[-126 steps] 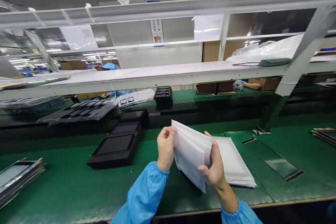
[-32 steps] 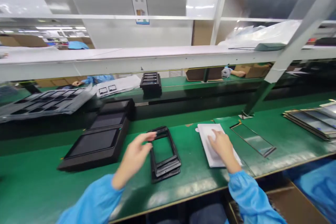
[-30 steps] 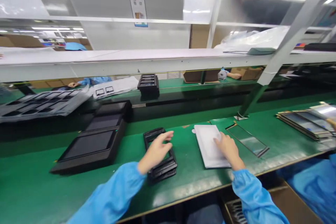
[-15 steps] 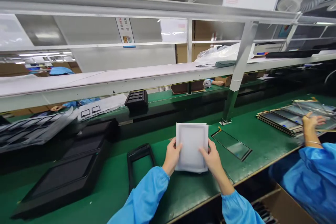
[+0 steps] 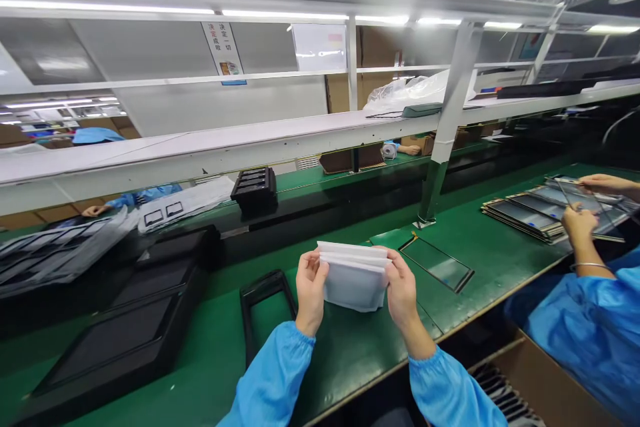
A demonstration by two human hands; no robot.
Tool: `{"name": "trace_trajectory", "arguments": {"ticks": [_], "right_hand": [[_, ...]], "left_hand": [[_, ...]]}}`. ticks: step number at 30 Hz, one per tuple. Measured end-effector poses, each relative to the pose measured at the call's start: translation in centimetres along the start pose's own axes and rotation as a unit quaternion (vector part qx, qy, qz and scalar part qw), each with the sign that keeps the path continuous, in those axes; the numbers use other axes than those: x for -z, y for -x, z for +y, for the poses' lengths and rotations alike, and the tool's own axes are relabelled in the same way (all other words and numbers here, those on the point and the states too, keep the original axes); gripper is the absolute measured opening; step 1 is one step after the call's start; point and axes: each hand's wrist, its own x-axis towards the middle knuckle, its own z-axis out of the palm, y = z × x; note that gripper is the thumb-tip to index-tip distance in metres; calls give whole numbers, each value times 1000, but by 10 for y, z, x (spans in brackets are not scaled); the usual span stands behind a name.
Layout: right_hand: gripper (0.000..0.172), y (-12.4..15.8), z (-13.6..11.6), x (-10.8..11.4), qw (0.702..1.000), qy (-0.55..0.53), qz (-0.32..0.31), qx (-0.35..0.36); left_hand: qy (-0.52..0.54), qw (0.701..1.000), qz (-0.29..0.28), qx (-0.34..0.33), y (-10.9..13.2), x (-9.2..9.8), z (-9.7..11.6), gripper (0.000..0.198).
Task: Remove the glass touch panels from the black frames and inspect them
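Note:
Between my two hands is a small stack of white, translucent sheets or sleeves [image 5: 354,283], held above the green bench. My left hand [image 5: 311,283] grips its left edge, thumb in front. On the right edge, my right hand [image 5: 400,285] is closed the same way. The stack tilts so that several top edges show one behind another; what is inside, if anything, I cannot make out. A black frame [image 5: 267,287] lies on the bench left of my hands. To their right rests a thin glass panel with a dark border [image 5: 440,263].
Black trays [image 5: 125,333] fill the left, near plastic-wrapped parts [image 5: 65,250]. At right, a co-worker's hands [image 5: 580,220] touch stacked glass panels [image 5: 525,217]. A white-and-green post [image 5: 440,147] stands behind the bench, under a long shelf [image 5: 250,147]. A cardboard box [image 5: 545,373] sits below the bench edge.
The stack has tipped from facing me to lying flatter, its upper edges fanned apart. Both hands have turned with it, slightly left in view. A second co-worker hand has appeared at the glass panels.

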Motion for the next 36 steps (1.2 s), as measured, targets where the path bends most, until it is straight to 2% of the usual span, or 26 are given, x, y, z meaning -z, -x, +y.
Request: {"name": "trace_trajectory", "arguments": {"ticks": [2, 4, 7, 11, 20, 25, 28, 31, 36], "right_hand": [[33, -7, -5, -5, 1000, 2, 29, -5], [26, -13, -9, -9, 999, 0, 51, -16], [27, -21, -13, -15, 997, -9, 74, -24], [26, -26, -18, -18, 997, -15, 61, -33], [26, -24, -27, -17, 999, -12, 47, -23], [34, -20, -22, -16, 1000, 3, 27, -4], [29, -16, -22, -16, 999, 27, 19, 9], [21, -16, -28, -19, 998, 46, 36, 21], [20, -24, -36, -23, 998, 34, 54, 16]], "left_hand": [[8, 1000, -1, 2, -2, -2, 1, 46], [15, 1000, 3, 4, -3, -4, 1, 45], [23, 1000, 14, 0, -5, -8, 2, 44], [18, 1000, 16, 3, -12, -10, 5, 39], [42, 998, 37, 35, -33, -23, 31, 28], [32, 995, 61, 73, -29, -24, 24, 28], [40, 994, 71, 78, -26, -21, 22, 27], [46, 995, 62, 70, -24, -19, 27, 24], [47, 998, 27, 37, -26, -20, 35, 27]]}}
